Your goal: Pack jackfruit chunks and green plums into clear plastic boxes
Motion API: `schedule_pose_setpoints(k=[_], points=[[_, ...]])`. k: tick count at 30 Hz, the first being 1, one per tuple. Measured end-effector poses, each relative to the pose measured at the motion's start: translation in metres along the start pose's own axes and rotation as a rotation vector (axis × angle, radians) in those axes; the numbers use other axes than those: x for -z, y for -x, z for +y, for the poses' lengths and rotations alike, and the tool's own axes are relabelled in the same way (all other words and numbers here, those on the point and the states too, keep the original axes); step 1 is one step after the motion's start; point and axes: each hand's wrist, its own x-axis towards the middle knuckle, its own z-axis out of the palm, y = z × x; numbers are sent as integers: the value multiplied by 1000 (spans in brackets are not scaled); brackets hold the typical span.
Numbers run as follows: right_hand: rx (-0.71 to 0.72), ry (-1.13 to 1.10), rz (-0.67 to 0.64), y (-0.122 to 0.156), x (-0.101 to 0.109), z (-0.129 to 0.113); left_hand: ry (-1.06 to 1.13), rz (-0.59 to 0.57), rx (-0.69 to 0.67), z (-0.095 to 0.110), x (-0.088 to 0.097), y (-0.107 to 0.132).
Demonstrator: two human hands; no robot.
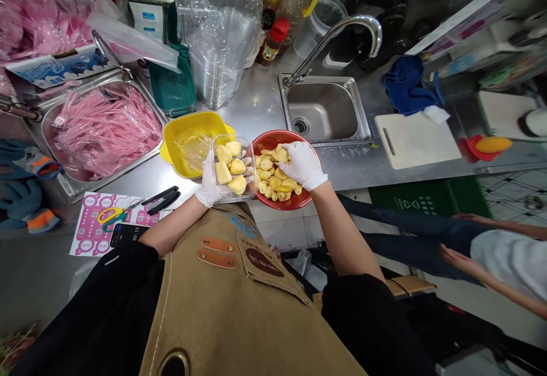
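My gloved left hand (208,179) grips a clear plastic container (252,185), its fingers showing through the far wall. Several chunky yellow fruit pieces (223,172) lie inside it. Over the red bowl (285,204) just to the right, my gloved right hand (304,164) reaches in from the side. Its fingers are bent round a piece of yellow fruit (280,154) at the top of the heap; the fingertips are partly hidden. Many more yellow fruit pieces (273,182) fill the bowl. Behind the container stands a yellow basket (175,137) with a perforated bottom.
Left lies a sink (147,99) full of pink wrapped items (111,125). Stacked clear containers (217,62) stand behind the basket. Scissors (115,215) and a phone (128,233) lie front left. A small sink (325,108) and a white cutting board (419,139) are right. Another person (508,256) stands at right.
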Motion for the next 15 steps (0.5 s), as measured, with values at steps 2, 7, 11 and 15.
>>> schedule_pose_setpoints(k=[2, 7, 11, 15], points=[[5, -215, 124, 13, 9, -4, -13, -13, -16, -2, -1, 1], [124, -805, 200, 52, 27, -50, -51, 43, -59, -6, -1, -2], [194, -1163, 14, 62, 25, -86, -111, 87, -159, -9, 0, -4], [187, -1213, 6, 64, 22, -98, -155, 64, -161, -11, 0, -6]])
